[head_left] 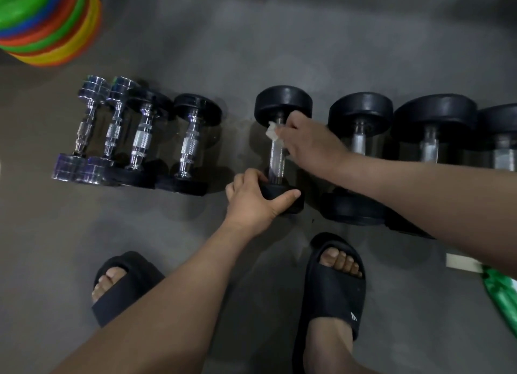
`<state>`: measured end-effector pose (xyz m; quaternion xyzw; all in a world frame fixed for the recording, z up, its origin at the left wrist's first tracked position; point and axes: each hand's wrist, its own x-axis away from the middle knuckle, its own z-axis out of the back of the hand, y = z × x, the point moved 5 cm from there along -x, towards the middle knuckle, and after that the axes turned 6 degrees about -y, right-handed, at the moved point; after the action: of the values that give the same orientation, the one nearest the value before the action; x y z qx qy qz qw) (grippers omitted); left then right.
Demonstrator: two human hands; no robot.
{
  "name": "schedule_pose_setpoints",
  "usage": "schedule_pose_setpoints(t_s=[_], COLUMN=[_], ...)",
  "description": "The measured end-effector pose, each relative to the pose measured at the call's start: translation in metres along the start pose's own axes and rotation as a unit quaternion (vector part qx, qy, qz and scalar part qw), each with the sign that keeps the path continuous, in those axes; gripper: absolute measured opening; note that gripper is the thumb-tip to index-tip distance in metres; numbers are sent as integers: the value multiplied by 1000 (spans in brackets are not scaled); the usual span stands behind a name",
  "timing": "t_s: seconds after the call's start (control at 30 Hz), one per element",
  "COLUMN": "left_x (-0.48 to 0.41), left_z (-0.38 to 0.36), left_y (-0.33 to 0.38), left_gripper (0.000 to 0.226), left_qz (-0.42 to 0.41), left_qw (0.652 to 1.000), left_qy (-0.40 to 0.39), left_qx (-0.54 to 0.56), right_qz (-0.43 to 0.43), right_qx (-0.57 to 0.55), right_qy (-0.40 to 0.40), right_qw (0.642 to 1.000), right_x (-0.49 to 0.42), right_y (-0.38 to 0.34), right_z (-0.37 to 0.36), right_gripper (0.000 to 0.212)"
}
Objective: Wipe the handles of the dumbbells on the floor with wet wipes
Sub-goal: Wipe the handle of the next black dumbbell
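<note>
Wiping pose, head view: right hand pinches a crumpled white wet wipe against the far end of the steel handle of the middle dumbbell, just below its far black head. Fingers are curled around the wipe, and the forearm comes in from the right edge of the frame.

Left hand grips the near black head of the same dumbbell, with the thumb lying across its front face and the fingers wrapped over the left side.

That dumbbell lies on the grey floor at centre frame, handle pointing away from the camera.

Left of it are two chrome dumbbells, touching each other, then two small black-headed dumbbells. Right of it are three larger black dumbbells, partly hidden by the right forearm.

Upper left corner holds a stack of coloured discs. Bottom of frame shows two feet in black slides. At the lower right edge is a green packet, contents unreadable.
</note>
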<state>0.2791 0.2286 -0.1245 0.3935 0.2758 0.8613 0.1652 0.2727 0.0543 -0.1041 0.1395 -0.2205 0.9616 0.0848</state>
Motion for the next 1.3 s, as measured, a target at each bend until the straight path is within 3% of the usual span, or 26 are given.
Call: schedule_pose_setpoints(t_s=[0.07,0.13,0.2,0.27,0.37,0.43,0.53,0.6,0.8,0.97,1.03,1.13,1.2,1.3], left_x=[-1,-2,-1,-1,-2,-3,-3,-2,-3,-6,-6,-6,-6,-7], left_z=[2,4,4,5,6,8,13,16,18,21,24,25,24,23], left_y=[0,-1,-2,-2,-5,-7,-11,-14,-21,-26,-26,-25,-26,-29], left_gripper=[65,66,67,68,68,69,68,65,62,66,68,71,68,63], left_qz=[0,-1,-2,-1,3,4,16,20,16,29,29,29,34,45], left_qw=[1000,1000,1000,1000,1000,1000,999,998,997,995,995,994,995,995], left_qy=[-6,-11,-13,-14,-20,-24,-28,-30,-30,-44,-52,-54,-55,-53], left_qx=[4,9,7,3,1,6,25,44,67,81,85,86,78,65], right_qz=[84,168,197,124,49,54,147,173,42,228,200,56,76,199], right_qx=[10,105,149,117,105,59,40,54,58,72,80,40,34,39], right_qy=[-24,-21,-24,-7,30,-13,-78,-63,22,-57,-44,25,36,-38], right_qw=[996,980,969,985,993,997,985,981,997,969,975,997,996,979], right_x=[19,24,13,-7,-11,-1,16,13,-17,5,-4,-24,-21,-1], right_y=[-14,-20,-15,-1,2,-7,-22,-20,-1,-17,-11,4,-3,-21], right_z=[-7,-6,0,5,1,-15,-23,-13,2,-21,-16,-3,-7,-24], right_gripper=[20,33,48,56,20,28,36,38,29,42,44,41,40,41])
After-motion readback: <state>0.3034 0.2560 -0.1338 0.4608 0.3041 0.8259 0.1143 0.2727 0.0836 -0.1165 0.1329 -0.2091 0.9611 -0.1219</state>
